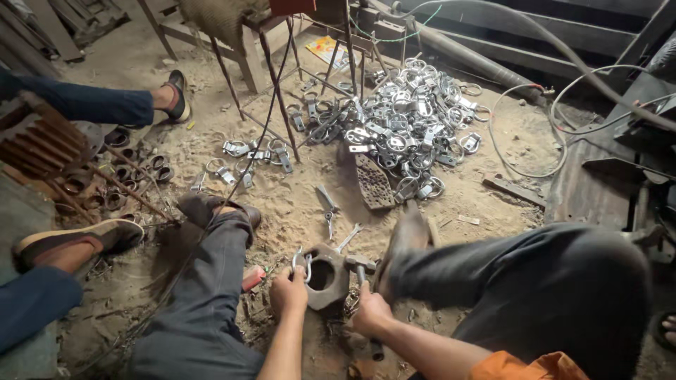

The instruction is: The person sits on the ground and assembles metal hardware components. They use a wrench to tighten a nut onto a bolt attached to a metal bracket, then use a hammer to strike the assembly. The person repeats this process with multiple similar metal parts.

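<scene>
The left hand (289,292) pinches a bent metal ring (301,262) against the left edge of a heavy, rough hexagonal block (325,276) with a round hole, set in the sand between the person's knees. The right hand (371,314) wraps tightly round a hammer (360,267) whose head rests at the block's right edge. Little open ground remains near; a shiny heap of clamps (405,123) lies far right.
</scene>
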